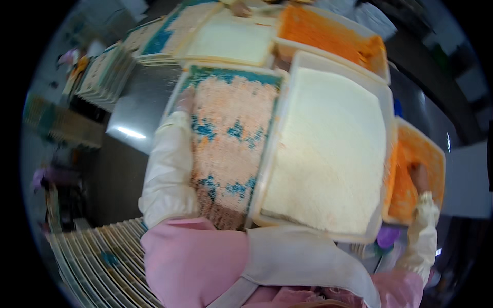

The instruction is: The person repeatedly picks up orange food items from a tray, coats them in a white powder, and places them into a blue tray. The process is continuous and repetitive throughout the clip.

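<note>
My left hand is at the left rim of a shallow tray with a blue-green mesh bottom. Pale pink crumbly pieces cover much of that mesh, with bare patches between them. Blur hides whether my left fingers grip the rim. On the far right, my right hand reaches into a small bin of orange, paste-like food. Its fingers are partly hidden, so I cannot tell if they hold any. Between my hands is a large white plastic tub filled with a flat, off-white powdery layer.
A larger bin of orange food stands at the back. Beside it, another person's hand is over a pale tray. Stacked trays stand at left and more trays at lower left. A steel table lies beneath.
</note>
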